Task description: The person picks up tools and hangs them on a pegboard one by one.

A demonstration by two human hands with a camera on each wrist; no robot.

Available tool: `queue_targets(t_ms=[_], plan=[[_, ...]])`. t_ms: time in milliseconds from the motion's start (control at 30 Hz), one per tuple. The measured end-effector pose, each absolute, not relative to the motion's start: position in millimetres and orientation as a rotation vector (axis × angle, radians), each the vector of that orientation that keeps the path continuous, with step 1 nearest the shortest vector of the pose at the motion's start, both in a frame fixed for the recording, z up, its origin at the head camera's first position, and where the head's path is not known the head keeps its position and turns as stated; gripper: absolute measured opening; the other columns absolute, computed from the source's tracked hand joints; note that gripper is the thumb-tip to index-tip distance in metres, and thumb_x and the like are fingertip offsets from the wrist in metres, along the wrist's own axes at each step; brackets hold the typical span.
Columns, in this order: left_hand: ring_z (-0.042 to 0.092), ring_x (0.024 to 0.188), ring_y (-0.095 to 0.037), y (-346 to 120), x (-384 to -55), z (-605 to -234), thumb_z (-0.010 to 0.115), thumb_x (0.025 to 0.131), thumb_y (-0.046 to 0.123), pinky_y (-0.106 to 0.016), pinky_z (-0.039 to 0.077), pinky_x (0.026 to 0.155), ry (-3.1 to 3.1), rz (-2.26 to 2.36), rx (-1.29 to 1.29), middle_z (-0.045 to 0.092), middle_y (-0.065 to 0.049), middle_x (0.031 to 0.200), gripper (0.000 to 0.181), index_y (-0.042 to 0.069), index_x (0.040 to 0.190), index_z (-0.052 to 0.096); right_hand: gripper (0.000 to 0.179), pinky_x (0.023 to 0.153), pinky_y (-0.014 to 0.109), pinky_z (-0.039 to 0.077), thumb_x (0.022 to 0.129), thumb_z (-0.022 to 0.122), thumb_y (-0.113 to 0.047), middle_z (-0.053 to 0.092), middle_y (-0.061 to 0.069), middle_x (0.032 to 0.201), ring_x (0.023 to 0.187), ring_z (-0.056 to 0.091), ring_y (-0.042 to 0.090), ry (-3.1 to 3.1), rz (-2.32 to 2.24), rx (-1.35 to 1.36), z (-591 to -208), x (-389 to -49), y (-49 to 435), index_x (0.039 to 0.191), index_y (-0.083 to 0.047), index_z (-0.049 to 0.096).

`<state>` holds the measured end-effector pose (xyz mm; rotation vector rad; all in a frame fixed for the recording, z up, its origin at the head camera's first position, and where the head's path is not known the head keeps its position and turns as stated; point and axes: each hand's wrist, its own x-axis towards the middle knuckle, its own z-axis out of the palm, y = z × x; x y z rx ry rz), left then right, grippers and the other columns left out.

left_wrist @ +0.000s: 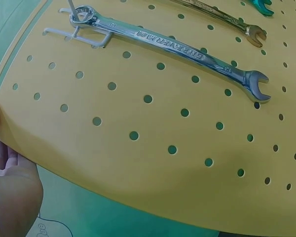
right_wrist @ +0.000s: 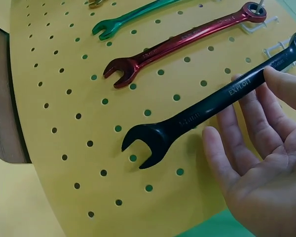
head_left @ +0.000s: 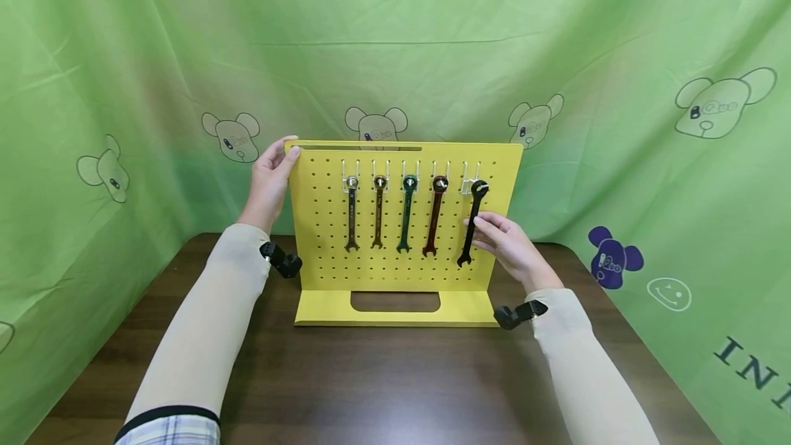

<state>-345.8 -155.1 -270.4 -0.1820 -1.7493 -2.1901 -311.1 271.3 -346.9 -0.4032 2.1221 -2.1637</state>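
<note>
A yellow pegboard (head_left: 395,218) stands upright on the table. My left hand (head_left: 268,177) grips its upper left corner, thumb in front and fingers behind the edge. On the right, my right hand (head_left: 507,242) pinches a black combination wrench (right_wrist: 187,113) by its shaft, open end down. Its ring end is beside a white hook (head_left: 469,186); whether the hook passes through it, I cannot tell. To its left hang a red wrench (head_left: 434,220), a green wrench (head_left: 405,222), a gold wrench (head_left: 379,218) and a silver wrench (left_wrist: 177,47), each by its ring end on a hook.
The pegboard's base (head_left: 395,319) has a wide cutout and rests on a dark wooden table (head_left: 395,383). A green curtain (head_left: 395,33) with printed bear heads surrounds the table at the back and sides. A slot runs along the board's top edge.
</note>
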Motion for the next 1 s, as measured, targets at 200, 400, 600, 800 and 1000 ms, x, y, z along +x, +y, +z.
queue_targets(t_ms=[200,400,600,800,1000], plan=[[0.060,0.097,-0.013,-155,-345,-270,0.064,0.100,0.022,-0.022,0.054,0.087,-1.782,-2.148,-0.192,0.061,-0.002,0.114,0.038,0.011,0.136,0.060,0.053,0.102,0.027,0.049,0.106,0.055,-0.025,0.061,-0.001,0.122,0.108,0.061,0.009,2.233,-2.058,-0.409,-347,-306,281,0.143,0.009,0.039],[0.059,0.095,-0.013,-153,-344,-270,0.064,0.100,0.023,-0.022,0.054,0.083,-1.812,-2.107,-0.213,0.062,-0.002,0.112,0.033,0.015,0.132,0.063,0.061,0.106,0.031,0.046,0.106,0.054,-0.030,0.055,0.012,0.138,0.121,0.058,0.015,2.288,-1.966,-0.423,-351,-298,295,0.148,0.010,0.034],[0.059,0.093,-0.013,-153,-344,-269,0.064,0.100,0.025,-0.022,0.053,0.080,-1.875,-2.017,-0.233,0.062,-0.002,0.109,0.033,0.018,0.132,0.063,0.059,0.106,0.035,0.046,0.106,0.054,-0.028,0.047,0.022,0.146,0.124,0.057,0.018,2.295,-1.932,-0.428,-356,-292,304,0.147,0.010,0.035],[0.055,0.114,-0.019,-159,-342,-272,0.064,0.099,0.038,-0.034,0.047,0.101,-2.022,-1.891,-0.265,0.058,-0.010,0.131,0.055,0.023,0.149,0.047,0.059,0.104,0.035,0.048,0.106,0.055,-0.026,0.052,0.019,0.142,0.121,0.059,0.017,2.293,-1.946,-0.423,-359,-288,307,0.145,0.012,0.035],[0.037,0.141,-0.028,-164,-336,-277,0.064,0.099,0.040,-0.041,0.033,0.117,-2.099,-1.890,-0.321,0.036,-0.014,0.155,0.076,0.021,0.160,0.023,0.059,0.103,0.036,0.049,0.106,0.055,-0.025,0.054,0.017,0.139,0.118,0.060,0.016,2.294,-1.945,-0.409,-364,-283,310,0.145,0.014,0.035]])
